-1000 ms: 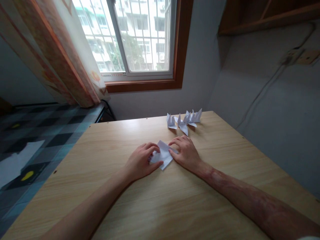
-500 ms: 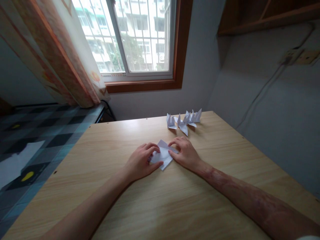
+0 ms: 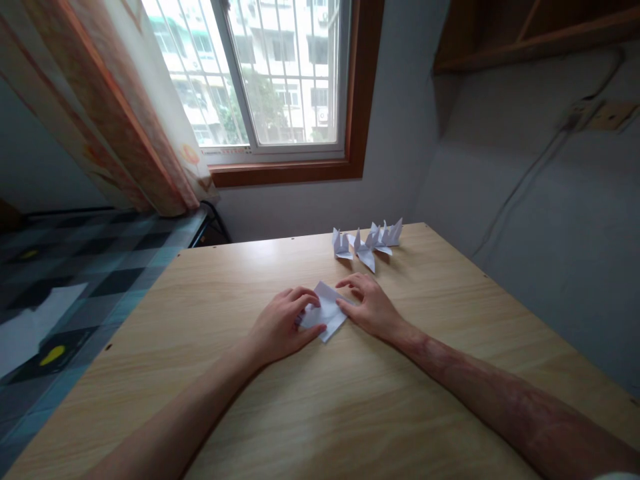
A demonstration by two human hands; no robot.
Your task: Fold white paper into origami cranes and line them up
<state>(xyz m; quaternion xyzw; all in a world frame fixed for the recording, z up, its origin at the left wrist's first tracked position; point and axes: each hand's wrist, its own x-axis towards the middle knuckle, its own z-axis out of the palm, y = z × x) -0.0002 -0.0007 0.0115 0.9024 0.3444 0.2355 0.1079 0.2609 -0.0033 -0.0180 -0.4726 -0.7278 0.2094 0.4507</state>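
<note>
A small folded square of white paper point(image 3: 327, 311) lies on the wooden table, turned so that one corner points toward me. My left hand point(image 3: 290, 322) holds its left side, with the thumb near the front corner and the bent fingers on the upper left. Over the right corner rests my right hand point(image 3: 371, 305), its thumb on the paper and its index finger curved along the upper right edge. The paper's left and right corners are partly hidden by the hands. Behind it stand several folded white paper figures point(image 3: 365, 252) with upright points.
The light wooden table point(image 3: 225, 413) has its far edge below a barred window point(image 3: 295, 73). To the left, loose white sheets point(image 3: 45, 320) lie on a checked bed cover point(image 3: 100, 267). A cable point(image 3: 520, 180) runs down the right wall from a socket.
The right index finger sits slightly higher off the paper's upper right edge. Both hands stay at the paper, and the paper figures have not moved.
</note>
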